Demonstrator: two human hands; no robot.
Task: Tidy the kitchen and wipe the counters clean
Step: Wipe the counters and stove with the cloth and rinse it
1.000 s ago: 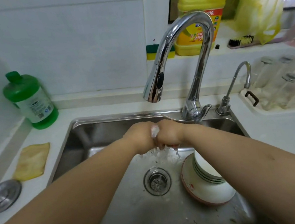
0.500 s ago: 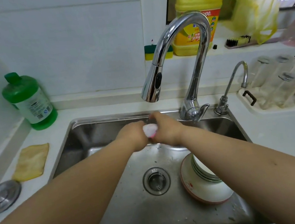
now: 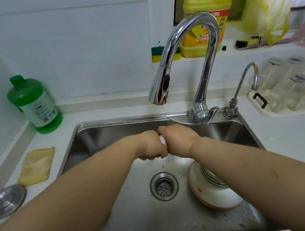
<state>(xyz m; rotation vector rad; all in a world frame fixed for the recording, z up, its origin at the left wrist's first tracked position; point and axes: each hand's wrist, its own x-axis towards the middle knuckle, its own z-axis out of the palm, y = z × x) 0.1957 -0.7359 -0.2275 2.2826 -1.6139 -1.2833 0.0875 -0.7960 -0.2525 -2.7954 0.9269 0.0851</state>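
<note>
Nearest, stacked bowls (image 3: 215, 191) sit in the sink (image 3: 125, 220) beside the drain; drips would wet them. Above, the left hand (image 3: 148, 146) and right hand (image 3: 180, 141) clench a pale wad, probably a cloth (image 3: 163, 140), between them. Wrung too little, it could streak the counter (image 3: 291, 132).

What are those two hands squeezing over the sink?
A small wet cloth, whitish-pink. The left hand and right hand each grip one end, fists touching, so only a sliver shows between them.
</note>
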